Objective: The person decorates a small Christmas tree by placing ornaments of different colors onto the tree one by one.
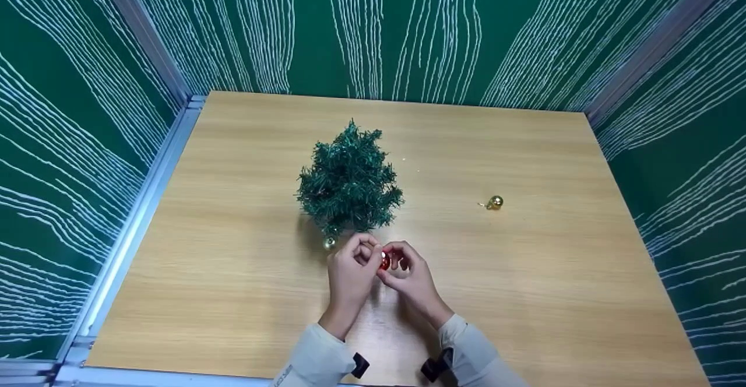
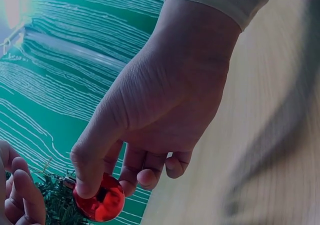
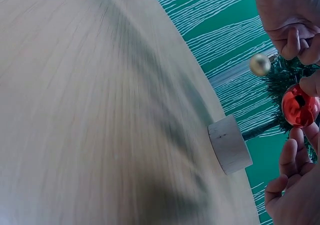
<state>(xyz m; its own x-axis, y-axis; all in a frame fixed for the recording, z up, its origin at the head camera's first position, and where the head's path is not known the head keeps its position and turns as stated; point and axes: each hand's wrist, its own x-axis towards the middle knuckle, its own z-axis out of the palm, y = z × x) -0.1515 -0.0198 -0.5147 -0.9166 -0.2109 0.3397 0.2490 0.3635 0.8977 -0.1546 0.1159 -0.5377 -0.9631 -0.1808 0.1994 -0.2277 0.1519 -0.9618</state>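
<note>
My right hand [image 1: 411,279] pinches a shiny red Christmas bauble [image 1: 385,261] between thumb and fingers, just in front of a small green artificial Christmas tree [image 1: 349,177]. Close beside it, my left hand [image 1: 352,270] has bent fingers at the cap end and seems to pinch the bauble's thin gold string; its fingertips partly hide this. In the left wrist view, the right thumb lies across the red bauble [image 2: 102,200], and the left fingers [image 2: 27,197] are at the left edge. A gold bauble [image 1: 330,243] hangs low on the tree's near side.
Another gold bauble [image 1: 495,202] lies on the wooden table [image 1: 553,270] to the right, its string beside it. The tree's pale round base [image 3: 230,145] stands on the tabletop. Green panels [image 1: 408,37] with white wavy lines rise behind and at both sides.
</note>
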